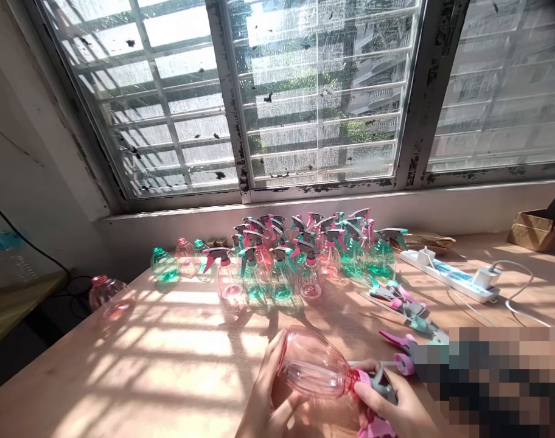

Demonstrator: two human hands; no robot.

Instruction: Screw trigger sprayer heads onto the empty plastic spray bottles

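A clear pink spray bottle (311, 365) lies on its side above the wooden table (168, 359), held by both hands. My left hand (263, 395) wraps round the bottle's body from below and behind. My right hand (396, 407) grips the grey and pink trigger head (380, 383) at the bottle's neck. Loose trigger heads (408, 304) in pink, green and grey lie just beyond my right hand.
Several assembled pink and green spray bottles (300, 252) stand grouped under the window. Headless bottles (165, 266) stand to their left, one pink bottle (106, 293) at the table's left edge. A white power strip (446, 274) with cable and a cardboard box (535, 230) lie at right.
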